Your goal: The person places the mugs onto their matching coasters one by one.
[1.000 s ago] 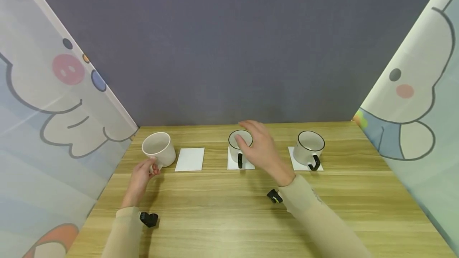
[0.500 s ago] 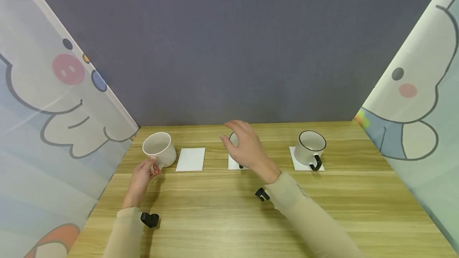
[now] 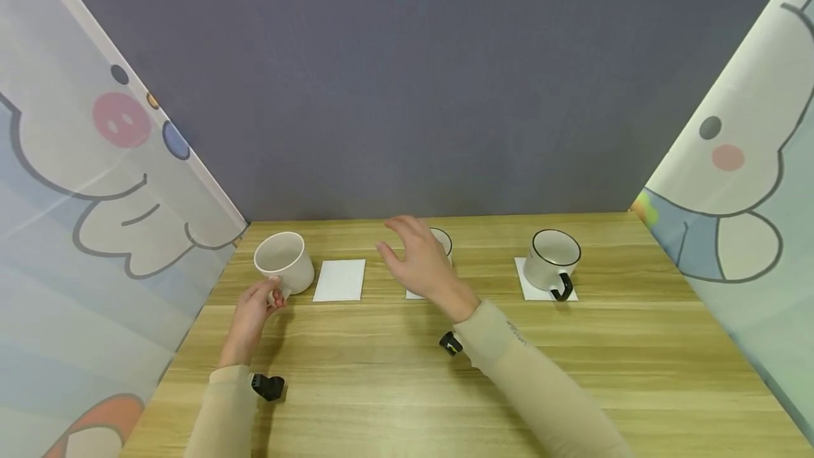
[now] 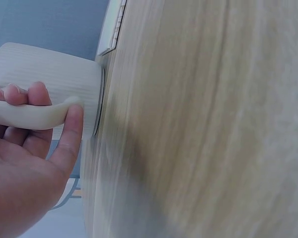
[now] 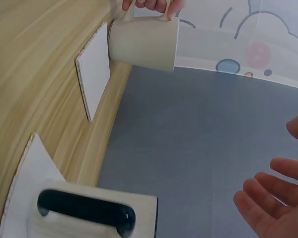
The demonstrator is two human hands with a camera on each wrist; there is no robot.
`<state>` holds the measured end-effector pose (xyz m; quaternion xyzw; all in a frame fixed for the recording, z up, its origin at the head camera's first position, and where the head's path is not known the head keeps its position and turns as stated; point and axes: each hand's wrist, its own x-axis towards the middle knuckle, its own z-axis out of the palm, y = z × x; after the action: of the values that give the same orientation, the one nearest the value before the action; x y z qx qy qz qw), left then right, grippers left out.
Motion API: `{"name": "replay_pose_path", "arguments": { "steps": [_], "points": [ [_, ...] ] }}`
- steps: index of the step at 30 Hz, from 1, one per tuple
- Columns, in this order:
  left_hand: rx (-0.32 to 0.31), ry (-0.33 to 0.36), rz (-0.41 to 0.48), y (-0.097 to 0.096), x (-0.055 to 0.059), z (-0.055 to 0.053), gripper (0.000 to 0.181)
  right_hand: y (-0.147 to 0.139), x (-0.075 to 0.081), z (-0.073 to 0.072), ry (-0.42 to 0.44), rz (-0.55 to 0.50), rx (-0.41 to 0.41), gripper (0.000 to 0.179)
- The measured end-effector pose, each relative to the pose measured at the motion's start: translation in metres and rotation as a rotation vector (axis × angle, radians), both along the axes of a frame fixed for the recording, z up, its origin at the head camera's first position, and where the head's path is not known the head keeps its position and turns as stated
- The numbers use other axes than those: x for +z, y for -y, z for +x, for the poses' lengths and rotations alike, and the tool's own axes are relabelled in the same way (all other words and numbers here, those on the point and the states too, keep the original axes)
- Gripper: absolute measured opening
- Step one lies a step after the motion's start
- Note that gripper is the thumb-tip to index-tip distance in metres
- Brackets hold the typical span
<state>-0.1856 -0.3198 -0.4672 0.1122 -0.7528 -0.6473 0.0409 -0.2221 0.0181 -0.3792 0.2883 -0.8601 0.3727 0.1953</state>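
Observation:
At the table's back left stands a plain white mug (image 3: pixel 294 273). My left hand (image 3: pixel 249 313) grips its handle (image 4: pixel 32 117), with the fingers curled round it in the left wrist view. The right hand (image 3: pixel 421 264) is raised in the air, its fingers relaxed and holding nothing. From the head view it overlaps the middle mug (image 3: pixel 444 243), hiding most of it. That white mug has a black rim and a black handle (image 5: pixel 84 207), and sits on a white square coaster (image 3: pixel 413 296). Between the two mugs lies a bare white coaster (image 3: pixel 340 280).
To the right, another black-rimmed white mug (image 3: pixel 543 271) rests on a coaster (image 3: pixel 525 290), black handle toward me. A dark grey panel (image 3: pixel 407 90) rises behind the wooden table (image 3: pixel 362 373). Cartoon-printed sheets (image 3: pixel 57 267) stand along both sides.
My right hand has moved left across the middle mug, fingers staying loose, and now uncovers the mug's right edge. The left hand stays on the plain mug's handle.

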Motion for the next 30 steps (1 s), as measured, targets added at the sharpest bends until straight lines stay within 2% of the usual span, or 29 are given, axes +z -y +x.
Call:
{"name": "replay_pose_path", "arguments": {
  "steps": [10,17,22,30],
  "points": [
    [0.010,-0.002,0.026,-0.001,-0.001,-0.001,0.040,0.016,-0.005,0.001,0.065,0.036,0.010,0.045],
    [0.018,-0.002,0.049,-0.001,-0.002,-0.002,0.040,0.028,-0.012,-0.001,0.061,0.044,0.027,0.043],
    [0.032,-0.006,0.066,-0.001,-0.001,-0.002,0.039,0.037,-0.016,-0.004,0.068,0.059,0.029,0.044],
    [0.030,-0.004,0.076,-0.001,0.000,-0.004,0.039,0.047,-0.024,-0.013,0.134,0.131,0.015,0.045]
  ]
}}
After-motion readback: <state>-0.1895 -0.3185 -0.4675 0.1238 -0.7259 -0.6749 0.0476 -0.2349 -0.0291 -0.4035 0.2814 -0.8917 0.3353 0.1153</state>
